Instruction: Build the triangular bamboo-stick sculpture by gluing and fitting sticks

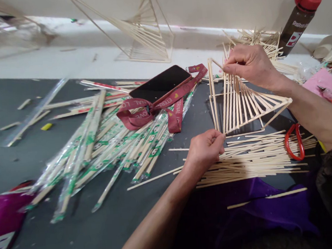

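Observation:
A twisted frame of wooden chopsticks (242,111), fanned out in a row, stands on the dark table at right of centre. My left hand (205,150) is closed in a pinch at its lower front corner, around the end of a chopstick. At the top of the frame, my right hand (249,63) pinches the upper end of a chopstick, its fingertips hiding the joint. Loose bare chopsticks (246,163) lie in a layer just below the frame, and red-handled scissors (294,143) rest on their right side.
Wrapped chopsticks (132,143) are heaped at centre left, with a phone (162,83) and red lanyard (179,115) on top. Behind stands another chopstick frame (145,32). A dark bottle (300,23) with a red lid stands at back right. A purple packet (7,218) lies at left.

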The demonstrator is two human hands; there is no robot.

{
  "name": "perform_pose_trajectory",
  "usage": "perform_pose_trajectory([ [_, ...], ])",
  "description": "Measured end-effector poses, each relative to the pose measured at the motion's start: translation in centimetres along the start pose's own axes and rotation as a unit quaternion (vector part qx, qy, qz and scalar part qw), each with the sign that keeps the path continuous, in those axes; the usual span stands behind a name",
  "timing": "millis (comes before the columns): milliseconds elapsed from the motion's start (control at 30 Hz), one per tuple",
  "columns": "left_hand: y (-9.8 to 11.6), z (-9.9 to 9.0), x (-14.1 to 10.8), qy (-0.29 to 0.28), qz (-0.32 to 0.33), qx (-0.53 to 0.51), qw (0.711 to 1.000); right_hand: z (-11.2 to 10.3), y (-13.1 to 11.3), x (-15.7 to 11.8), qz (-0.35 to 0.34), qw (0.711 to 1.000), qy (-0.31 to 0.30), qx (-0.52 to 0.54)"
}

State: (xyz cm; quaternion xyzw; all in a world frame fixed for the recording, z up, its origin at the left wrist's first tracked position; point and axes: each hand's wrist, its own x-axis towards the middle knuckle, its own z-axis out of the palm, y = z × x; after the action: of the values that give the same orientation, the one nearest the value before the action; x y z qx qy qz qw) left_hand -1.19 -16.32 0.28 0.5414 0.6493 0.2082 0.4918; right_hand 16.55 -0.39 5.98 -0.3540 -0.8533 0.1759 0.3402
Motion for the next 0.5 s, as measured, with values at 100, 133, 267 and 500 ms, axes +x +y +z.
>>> perform_pose_trajectory([
  [100,-0.09,0.05,0.02,-0.001,-0.003,0.001,1.0,0.0,-0.03,0.03,0.005,1.0,-0.001,0.002],
  [133,-0.15,0.08,0.02,0.0,-0.004,0.0,1.0,0.02,0.01,0.03,0.006,1.0,-0.001,0.002],
  [267,-0.38,0.15,0.05,-0.002,-0.001,0.009,1.0,0.15,0.24,0.0,0.001,1.0,-0.005,0.006],
  [500,-0.69,0.1,0.24,-0.014,-0.006,0.001,1.0,0.23,0.2,-0.08,-0.001,1.0,-0.006,0.016],
])
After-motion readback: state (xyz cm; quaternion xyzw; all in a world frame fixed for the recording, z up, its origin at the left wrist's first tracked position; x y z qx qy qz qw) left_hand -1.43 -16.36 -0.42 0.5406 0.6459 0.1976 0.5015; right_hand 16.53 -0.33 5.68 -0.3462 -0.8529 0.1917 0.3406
